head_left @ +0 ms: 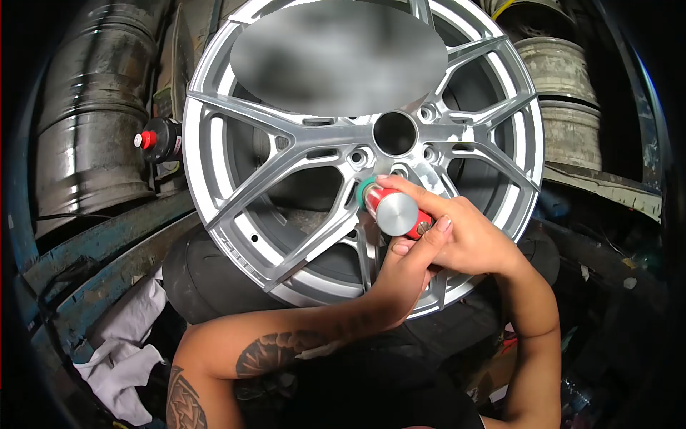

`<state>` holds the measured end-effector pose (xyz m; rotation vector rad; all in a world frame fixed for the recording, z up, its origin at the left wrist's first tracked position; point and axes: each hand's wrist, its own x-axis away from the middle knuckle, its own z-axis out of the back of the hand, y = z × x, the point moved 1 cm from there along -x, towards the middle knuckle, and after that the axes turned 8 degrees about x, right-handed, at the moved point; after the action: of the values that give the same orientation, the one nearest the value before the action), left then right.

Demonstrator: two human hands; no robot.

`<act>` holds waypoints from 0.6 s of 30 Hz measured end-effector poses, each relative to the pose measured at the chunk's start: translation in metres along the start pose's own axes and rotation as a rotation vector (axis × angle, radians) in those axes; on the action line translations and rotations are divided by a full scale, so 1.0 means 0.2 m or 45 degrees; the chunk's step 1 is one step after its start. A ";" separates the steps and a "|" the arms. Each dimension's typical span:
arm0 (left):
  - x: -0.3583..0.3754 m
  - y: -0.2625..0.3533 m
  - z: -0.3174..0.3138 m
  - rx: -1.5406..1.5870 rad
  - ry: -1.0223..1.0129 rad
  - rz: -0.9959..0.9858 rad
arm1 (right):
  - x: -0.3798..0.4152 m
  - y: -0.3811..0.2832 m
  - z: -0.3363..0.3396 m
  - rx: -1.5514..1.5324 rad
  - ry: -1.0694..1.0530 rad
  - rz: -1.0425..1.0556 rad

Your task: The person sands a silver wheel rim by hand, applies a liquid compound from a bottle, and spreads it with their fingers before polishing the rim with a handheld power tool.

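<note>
We see both hands meeting low on the face of a silver wheel, and both grips are wrapped around the same red can (395, 209). The right hand (464, 239) comes in from four o'clock, its fingers pressed together over the top and side of the can, one fingertip reaching forward along the red body. The left hand (404, 268) comes up from seven o'clock and cups the can from below, thumb and fingers curled shut against it. The can lies tilted, its flat shiny metal base turned toward us and its green end (366, 191) pointed at the wheel, touching or just short of the metal; we cannot tell which. That end sits just below the dark centre hole (394, 133) of the wheel (236, 179), at about six o'clock from it, close to the bolt holes around the hub. The wheel stands nearly upright, its thin spokes fanning out to the rim, and its lower edge rests on a black tyre (204, 282). At nine o'clock from the wheel, a dark bottle with a red cap (148, 139) lies beside a stack of worn steel rims (93, 121). At two o'clock, more old rims (564, 93) are stacked up. At seven o'clock, white rags (125, 343) lie crumpled near a blue metal frame (93, 250).
</note>
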<state>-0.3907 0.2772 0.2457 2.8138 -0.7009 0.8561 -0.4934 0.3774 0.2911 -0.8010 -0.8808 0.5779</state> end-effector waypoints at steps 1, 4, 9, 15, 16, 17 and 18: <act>0.00 0.00 -0.01 0.001 -0.011 0.004 | 0.00 0.01 0.01 -0.012 -0.029 -0.010; 0.01 0.00 -0.02 -0.015 -0.043 0.048 | 0.00 0.03 0.02 -0.025 -0.093 0.017; -0.05 0.06 -0.04 -0.112 -0.096 0.177 | 0.03 0.02 0.03 -0.109 0.017 -0.136; 0.02 0.02 -0.08 -0.123 0.083 0.130 | 0.03 0.01 0.02 -0.127 -0.074 -0.105; 0.01 0.03 -0.06 -0.118 0.043 0.117 | 0.03 0.01 0.02 -0.119 -0.073 -0.090; 0.00 0.04 -0.05 -0.114 0.006 0.101 | 0.02 0.02 0.01 -0.122 0.006 -0.068; -0.01 0.05 -0.05 -0.147 0.017 0.089 | 0.02 0.03 -0.01 -0.125 0.085 -0.043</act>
<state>-0.4017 0.2715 0.2519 2.6939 -0.8237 0.8162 -0.4902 0.3818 0.2870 -0.8875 -0.8649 0.4785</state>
